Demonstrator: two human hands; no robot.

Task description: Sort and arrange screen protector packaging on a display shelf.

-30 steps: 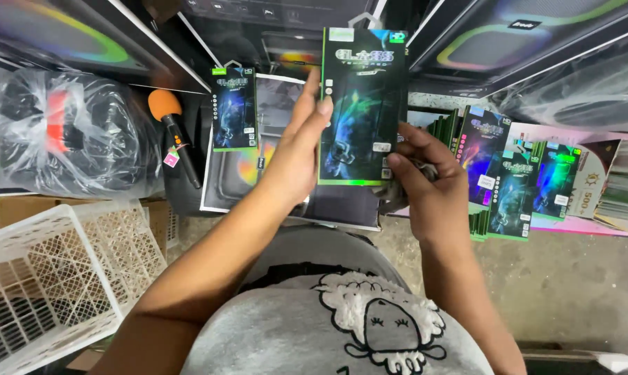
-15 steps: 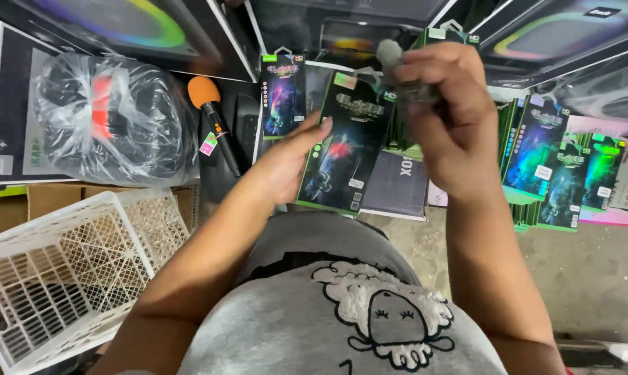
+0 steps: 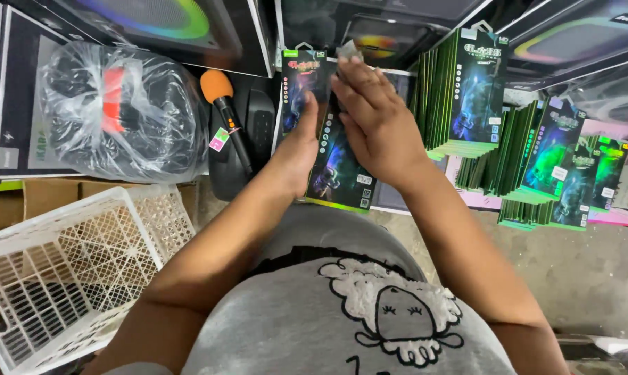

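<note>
Left hand (image 3: 296, 149): gripped the pack (image 3: 338, 167) from its left edge.
Right hand (image 3: 373, 121): lay over the pack, pinching a small tab (image 3: 346, 48).
Pack axis: upright, top leaning away.

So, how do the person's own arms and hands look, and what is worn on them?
Both arms are bare from the upper arm down: no sleeves, no gloves. On the left hand and the right hand no ring, watch or bracelet shows. The fingernails are short. A grey top with a cartoon sheep print covers the body.
</note>
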